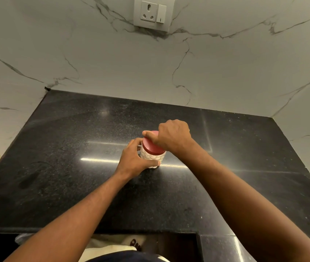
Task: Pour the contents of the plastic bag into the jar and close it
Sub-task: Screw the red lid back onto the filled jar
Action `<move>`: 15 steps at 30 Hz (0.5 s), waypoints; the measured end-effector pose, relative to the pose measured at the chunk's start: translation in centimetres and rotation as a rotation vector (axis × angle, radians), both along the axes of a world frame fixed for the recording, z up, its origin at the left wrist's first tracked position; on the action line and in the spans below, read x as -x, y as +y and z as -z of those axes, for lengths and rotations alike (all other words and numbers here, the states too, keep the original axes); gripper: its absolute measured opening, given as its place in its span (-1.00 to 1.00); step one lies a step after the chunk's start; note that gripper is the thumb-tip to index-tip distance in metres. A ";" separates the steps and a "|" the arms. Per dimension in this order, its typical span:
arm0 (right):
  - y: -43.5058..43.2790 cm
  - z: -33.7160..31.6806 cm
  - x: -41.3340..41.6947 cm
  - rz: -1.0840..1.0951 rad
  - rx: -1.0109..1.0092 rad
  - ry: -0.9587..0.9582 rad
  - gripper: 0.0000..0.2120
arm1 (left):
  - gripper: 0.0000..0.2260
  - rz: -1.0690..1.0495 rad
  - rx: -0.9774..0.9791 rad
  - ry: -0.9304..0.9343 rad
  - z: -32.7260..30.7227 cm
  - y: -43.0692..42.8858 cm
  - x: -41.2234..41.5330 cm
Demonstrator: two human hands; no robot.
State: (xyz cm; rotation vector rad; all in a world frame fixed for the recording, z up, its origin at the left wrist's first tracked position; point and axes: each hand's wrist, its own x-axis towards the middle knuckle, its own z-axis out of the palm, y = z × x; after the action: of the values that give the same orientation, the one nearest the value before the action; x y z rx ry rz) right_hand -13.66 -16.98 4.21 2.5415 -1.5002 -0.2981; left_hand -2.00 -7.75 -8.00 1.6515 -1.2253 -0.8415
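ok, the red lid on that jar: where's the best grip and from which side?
Grip the red lid around its round rim, coming from above. The jar stands upright on the counter, so the lid's top faces up. The right hand already caps it that way, while the left hand braces the jar's side, likely needed for twisting.

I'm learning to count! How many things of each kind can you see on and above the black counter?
Jars: 1, white jar
Lids: 1, red lid
Hands: 2, left hand, right hand
Wall sockets: 1, socket plate
Total: 5
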 end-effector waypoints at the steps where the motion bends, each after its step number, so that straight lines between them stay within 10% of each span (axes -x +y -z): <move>1: 0.1 -0.1 0.0 -0.038 0.009 -0.022 -0.26 | -0.26 -0.002 0.000 0.004 0.0 0.0 0.0; 6: 0.6 -0.9 0.0 -0.302 -0.445 -0.113 -0.27 | -0.20 -0.010 -0.009 -0.030 0.0 0.0 0.1; 15: 0.1 0.4 -0.4 -0.065 -0.095 -0.159 -0.31 | -0.28 -0.012 -0.001 -0.004 0.4 -0.2 0.1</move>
State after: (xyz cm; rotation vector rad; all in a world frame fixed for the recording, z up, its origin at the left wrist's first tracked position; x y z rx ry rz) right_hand -13.25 -16.89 3.80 2.7408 -1.4851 -0.1657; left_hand -2.11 -7.91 -8.38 1.6603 -1.2163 -0.8315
